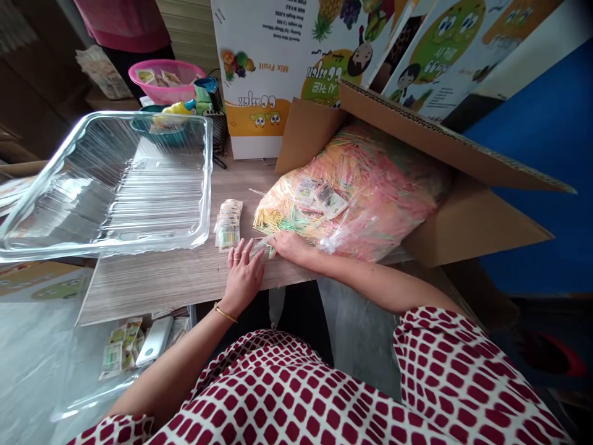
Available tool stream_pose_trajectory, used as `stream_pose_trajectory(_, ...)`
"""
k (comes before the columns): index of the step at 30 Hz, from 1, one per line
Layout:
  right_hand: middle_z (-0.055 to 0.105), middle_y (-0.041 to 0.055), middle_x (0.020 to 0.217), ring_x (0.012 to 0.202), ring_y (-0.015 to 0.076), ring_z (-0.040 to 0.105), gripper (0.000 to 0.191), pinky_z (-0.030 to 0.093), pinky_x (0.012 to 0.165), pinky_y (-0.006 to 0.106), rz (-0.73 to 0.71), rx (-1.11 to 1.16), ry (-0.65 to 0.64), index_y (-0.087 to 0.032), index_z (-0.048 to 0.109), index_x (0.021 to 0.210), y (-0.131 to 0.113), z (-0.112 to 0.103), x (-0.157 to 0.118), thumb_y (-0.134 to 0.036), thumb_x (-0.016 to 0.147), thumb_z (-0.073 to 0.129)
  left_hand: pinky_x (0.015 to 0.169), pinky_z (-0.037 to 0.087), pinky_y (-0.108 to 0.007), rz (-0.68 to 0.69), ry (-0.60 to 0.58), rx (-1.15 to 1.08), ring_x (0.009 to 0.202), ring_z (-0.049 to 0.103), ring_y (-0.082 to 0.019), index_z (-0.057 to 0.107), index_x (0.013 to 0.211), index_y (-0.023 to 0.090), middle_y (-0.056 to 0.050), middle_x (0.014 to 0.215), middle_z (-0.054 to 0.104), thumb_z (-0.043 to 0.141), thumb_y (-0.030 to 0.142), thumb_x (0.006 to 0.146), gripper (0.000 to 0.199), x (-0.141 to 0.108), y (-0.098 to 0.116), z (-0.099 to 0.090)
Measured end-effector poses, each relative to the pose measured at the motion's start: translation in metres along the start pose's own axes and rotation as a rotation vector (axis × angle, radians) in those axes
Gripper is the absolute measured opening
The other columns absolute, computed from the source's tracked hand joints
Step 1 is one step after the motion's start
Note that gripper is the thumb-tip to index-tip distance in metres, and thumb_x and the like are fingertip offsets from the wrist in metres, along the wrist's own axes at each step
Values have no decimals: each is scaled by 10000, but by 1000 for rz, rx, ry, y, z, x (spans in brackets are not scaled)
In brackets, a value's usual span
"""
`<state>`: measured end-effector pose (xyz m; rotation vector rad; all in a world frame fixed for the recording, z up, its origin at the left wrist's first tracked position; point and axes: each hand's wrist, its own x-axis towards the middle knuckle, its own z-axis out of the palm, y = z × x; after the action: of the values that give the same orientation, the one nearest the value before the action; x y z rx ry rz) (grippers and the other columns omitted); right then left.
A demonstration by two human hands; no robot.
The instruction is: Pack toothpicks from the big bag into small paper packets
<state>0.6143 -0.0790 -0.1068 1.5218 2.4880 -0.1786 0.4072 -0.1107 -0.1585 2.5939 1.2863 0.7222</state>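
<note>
A large clear plastic bag [365,185] full of thin pink, yellow and green sticks lies on its side, its mouth toward my hands. My right hand [291,247] is at the lower edge of that mouth, fingers curled and closed; a bit of green shows under the fingertips, but what they grip is hidden. My left hand [244,275] rests on the table edge with its fingers stretched out, touching the clear plastic edge between both hands. Just beyond its fingertips is an overlapping row of small printed packets [229,224]. Two loose packets [320,198] lie on the bag.
A big clear plastic tray [157,210] stands left on the table [152,284]. An open cardboard box [482,222] surrounds the bag's far end. Printed cartons [259,80], a pink basket [167,93] and a teal bowl [173,133] are behind. A person [125,25] stands at back left.
</note>
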Motion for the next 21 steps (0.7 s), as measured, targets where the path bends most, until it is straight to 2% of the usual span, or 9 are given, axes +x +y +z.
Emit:
stream_pose_trajectory(5,661,180,1182,1053,288,576,338,449,872,363,-13,-54,-7,-86,608,1242,10,-1,4,-124,1024,352,1232,242,-542,-48,60,-11,1353,449,-294,722,1173,267,-97,1396,550,537,288,994,259,20,4,-5)
stream_pose_trajectory(8,654,183,1153,1025,293,576,338,441,795,355,-2,-92,48,-92,592,1232,15,3,-1,-154,1042,320,1219,252,-555,-39,48,-10,1318,470,-300,720,1172,270,-85,1360,575,547,273,986,254,26,1,0)
stream_pose_trajectory(12,666,171,1041,968,269,610,361,450,748,331,150,21,265,-98,590,1125,23,7,-1,-296,1090,290,1225,226,-575,-24,4,-19,1419,403,-322,704,1184,257,-83,1432,555,542,268,989,253,23,-4,7)
stream_pose_trajectory(14,674,158,975,943,261,634,356,465,758,328,263,104,406,-105,580,1082,28,5,2,-304,1094,284,1231,224,-567,-25,4,-41,1449,379,-318,707,1152,247,-80,1448,554,527,275,1001,237,19,-6,8)
stream_pose_trajectory(16,682,154,973,940,255,654,320,479,784,329,347,199,494,-115,568,1079,33,1,7,-280,1089,295,1234,238,-547,-4,-2,-72,1456,380,-307,707,1093,229,-71,1447,566,517,277,1009,213,15,-8,6)
stream_pose_trajectory(18,695,149,1007,924,242,671,297,491,795,326,396,336,493,-119,550,1134,37,-6,10,-272,1086,301,1231,257,-527,27,-9,-98,1450,398,-296,697,1016,211,-63,1415,597,514,278,1014,195,13,-10,5)
stream_pose_trajectory(21,715,140,1049,912,226,687,319,503,797,315,421,536,381,-114,509,1247,33,-16,8,-262,1086,277,1219,273,-516,26,8,-115,1417,455,-280,684,1001,205,-64,1287,675,523,277,1014,177,13,-13,6)
